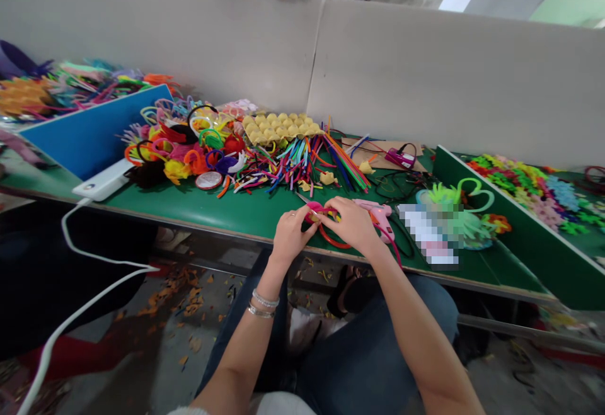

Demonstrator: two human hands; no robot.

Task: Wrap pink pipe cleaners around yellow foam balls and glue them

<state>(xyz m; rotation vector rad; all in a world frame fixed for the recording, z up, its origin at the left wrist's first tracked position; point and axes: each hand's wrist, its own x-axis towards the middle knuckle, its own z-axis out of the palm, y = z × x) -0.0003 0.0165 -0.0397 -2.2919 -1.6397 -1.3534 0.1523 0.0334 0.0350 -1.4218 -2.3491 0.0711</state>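
Note:
My left hand (292, 233) and my right hand (350, 225) meet over the front edge of the green table. Both have their fingers pinched together on a bright pink fuzzy chenille stem (312, 211), which is partly hidden by the fingers. A thin grey pointed tip (301, 198) sticks out just beyond my left fingertips; what it belongs to is hidden. Below my right palm, a red-orange loop (334, 241) shows. A pink glue gun (379, 214) lies right of my right hand, and a pink strand (390, 242) hangs over the table edge beside it.
Loose chenille stems (302, 158) spread under a yellow egg tray (282, 128). Finished fuzzy pieces (189, 150) pile up at left by a white power strip (106, 179). Blue (104, 128) and green (520, 232) dividers flank the place. A green fuzzy piece (472, 223) sits right.

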